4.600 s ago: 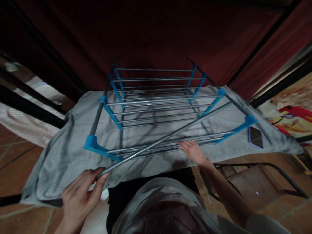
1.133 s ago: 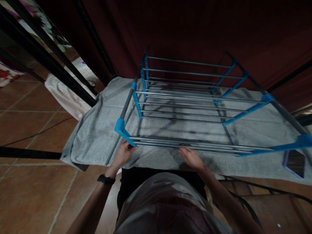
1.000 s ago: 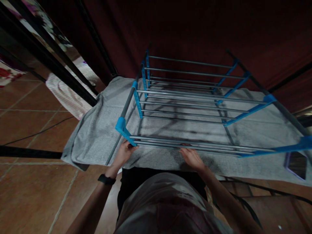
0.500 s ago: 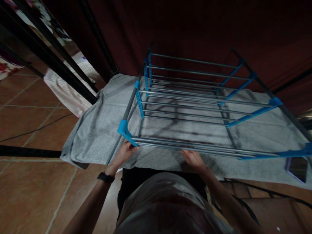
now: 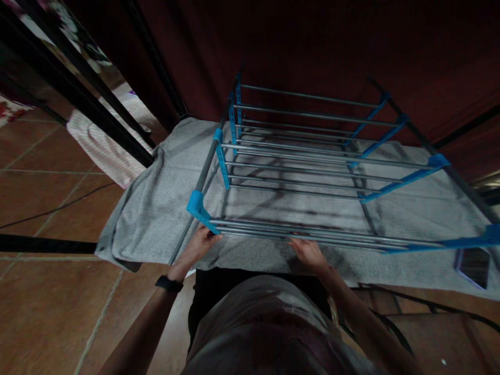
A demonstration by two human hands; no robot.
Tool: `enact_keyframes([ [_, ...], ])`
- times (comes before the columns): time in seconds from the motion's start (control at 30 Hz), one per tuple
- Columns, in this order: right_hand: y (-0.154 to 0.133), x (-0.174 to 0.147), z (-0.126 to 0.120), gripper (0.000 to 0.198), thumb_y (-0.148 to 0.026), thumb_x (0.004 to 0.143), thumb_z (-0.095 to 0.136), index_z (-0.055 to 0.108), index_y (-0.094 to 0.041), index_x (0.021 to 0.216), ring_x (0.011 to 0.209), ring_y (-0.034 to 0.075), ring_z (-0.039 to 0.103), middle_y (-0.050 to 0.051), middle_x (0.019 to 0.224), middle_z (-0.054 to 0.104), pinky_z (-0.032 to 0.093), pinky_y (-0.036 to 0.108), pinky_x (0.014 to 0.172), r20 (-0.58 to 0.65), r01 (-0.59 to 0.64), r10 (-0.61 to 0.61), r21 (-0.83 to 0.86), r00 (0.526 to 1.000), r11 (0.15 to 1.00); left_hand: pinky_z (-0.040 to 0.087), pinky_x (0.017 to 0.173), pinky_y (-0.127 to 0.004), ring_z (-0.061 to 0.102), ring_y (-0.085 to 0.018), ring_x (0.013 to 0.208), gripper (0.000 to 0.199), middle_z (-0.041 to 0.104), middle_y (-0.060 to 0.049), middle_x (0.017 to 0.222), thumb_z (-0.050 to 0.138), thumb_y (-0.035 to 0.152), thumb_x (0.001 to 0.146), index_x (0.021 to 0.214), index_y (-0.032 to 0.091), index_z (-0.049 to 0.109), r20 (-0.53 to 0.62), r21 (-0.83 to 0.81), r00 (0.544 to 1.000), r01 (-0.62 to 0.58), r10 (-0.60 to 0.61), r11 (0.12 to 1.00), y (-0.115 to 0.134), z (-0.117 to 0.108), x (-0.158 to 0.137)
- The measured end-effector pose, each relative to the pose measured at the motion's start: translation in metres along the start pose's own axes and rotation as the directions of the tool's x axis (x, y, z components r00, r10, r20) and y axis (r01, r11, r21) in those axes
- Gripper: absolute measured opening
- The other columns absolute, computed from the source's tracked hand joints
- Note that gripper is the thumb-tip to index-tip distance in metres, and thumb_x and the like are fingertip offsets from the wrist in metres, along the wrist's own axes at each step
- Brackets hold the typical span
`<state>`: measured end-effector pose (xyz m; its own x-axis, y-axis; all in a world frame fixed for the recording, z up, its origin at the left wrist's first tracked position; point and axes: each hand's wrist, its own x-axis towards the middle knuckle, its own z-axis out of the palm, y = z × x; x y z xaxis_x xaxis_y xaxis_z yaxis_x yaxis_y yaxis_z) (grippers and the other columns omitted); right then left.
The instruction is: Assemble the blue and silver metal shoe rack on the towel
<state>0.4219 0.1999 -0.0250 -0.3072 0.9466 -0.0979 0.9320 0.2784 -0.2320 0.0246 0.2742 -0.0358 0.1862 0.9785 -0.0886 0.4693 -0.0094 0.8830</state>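
A shoe rack (image 5: 297, 169) of grey metal tubes and blue plastic brackets lies on a grey cloth. At its near left corner, my left hand (image 5: 201, 244) is closed around the end of a blue bracket (image 5: 205, 216), thumb and fingers pinching where the tubes enter it. My right hand (image 5: 309, 253) holds the near tubes (image 5: 332, 237) around their middle, its fingertips hidden beneath them. A dark band circles my left wrist.
Under the rack spreads the grey cloth (image 5: 140, 224). A phone (image 5: 472, 268) lies on it at the right. Black metal bars (image 5: 78, 94) cross the left side, a striped cloth (image 5: 105, 135) beyond them. A dark red surface (image 5: 312, 47) rises behind. A thin cable (image 5: 58, 208) runs over the tiled floor.
Both hands keep their places on the rack. The view has shifted very slightly; otherwise nothing visibly differs.
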Motion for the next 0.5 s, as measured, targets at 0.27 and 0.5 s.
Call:
enact_keyframes([
  [0.27,-0.002,-0.002,0.003,0.040,-0.018,0.100,0.042,0.067,-0.027,0.130,0.113,0.020,0.069,0.005,0.125,0.071,0.053,0.032,0.098,-0.045,0.085,-0.084,0.019,0.995,0.996,0.056,0.083,-0.043,0.064,-0.026,0.084,0.037,0.068,-0.007,0.085,0.071,0.054,0.070,0.083,0.019,0.070,-0.009,0.008,1.000,0.014,-0.014,1.000,0.005,0.001,-0.001],
  [0.5,-0.014,0.012,-0.011,0.039,-0.016,0.099,0.043,0.074,-0.030,0.118,0.095,0.023,0.074,0.005,0.108,0.077,0.057,0.033,0.089,-0.044,0.010,-0.008,0.056,0.999,0.998,0.057,0.079,-0.047,0.066,-0.029,0.080,0.045,0.070,-0.008,0.080,0.068,0.064,0.067,0.075,0.020,0.066,-0.027,0.059,0.999,0.032,-0.030,0.998,0.011,-0.008,0.001],
])
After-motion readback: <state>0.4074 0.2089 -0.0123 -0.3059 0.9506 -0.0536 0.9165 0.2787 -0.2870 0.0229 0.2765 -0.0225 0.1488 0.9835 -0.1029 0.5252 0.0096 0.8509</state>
